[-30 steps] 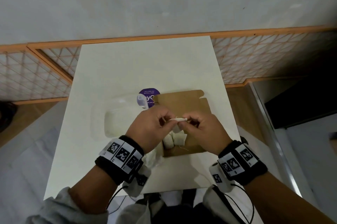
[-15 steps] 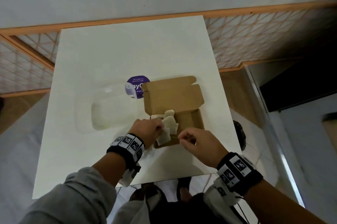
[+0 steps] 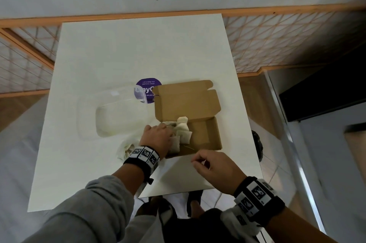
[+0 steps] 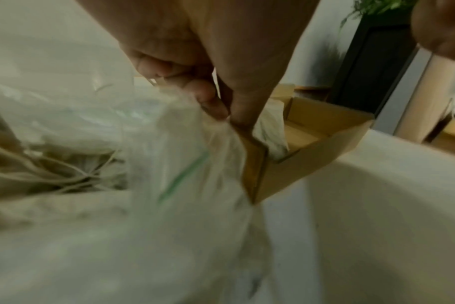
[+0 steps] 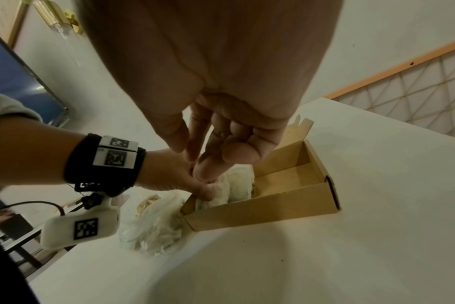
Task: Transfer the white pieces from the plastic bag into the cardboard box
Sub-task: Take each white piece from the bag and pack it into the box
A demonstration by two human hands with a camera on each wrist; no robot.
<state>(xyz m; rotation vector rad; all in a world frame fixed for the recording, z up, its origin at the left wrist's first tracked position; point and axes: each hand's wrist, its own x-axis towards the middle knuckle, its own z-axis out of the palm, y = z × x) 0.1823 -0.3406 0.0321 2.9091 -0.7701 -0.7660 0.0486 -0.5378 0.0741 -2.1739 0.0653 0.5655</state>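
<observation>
The open cardboard box (image 3: pixel 200 136) lies on the white table (image 3: pixel 118 54), with several white fabric pieces (image 3: pixel 183 128) heaped in its left half. My left hand (image 3: pixel 156 138) reaches over the box's near left corner, and its thumb and curled fingers (image 4: pixel 208 100) pinch a white piece (image 5: pixel 234 185) there. The crumpled plastic bag (image 3: pixel 125 150) lies under my left wrist, with more pieces inside (image 4: pixel 39 170). My right hand (image 3: pixel 208 163) hovers in front of the box, its fingers (image 5: pixel 237 152) loosely curled and holding nothing.
A clear plastic container (image 3: pixel 116 116) stands left of the box, partly over a round purple sticker (image 3: pixel 146 86). The table's front edge (image 3: pixel 178 193) runs just under my right hand. An orange lattice rail (image 3: pixel 297 41) lines the far and side walls.
Both hands held one white piece above the box a second ago. My left hand has lowered it into the box's left corner, and my right hand has let go and drawn back toward me.
</observation>
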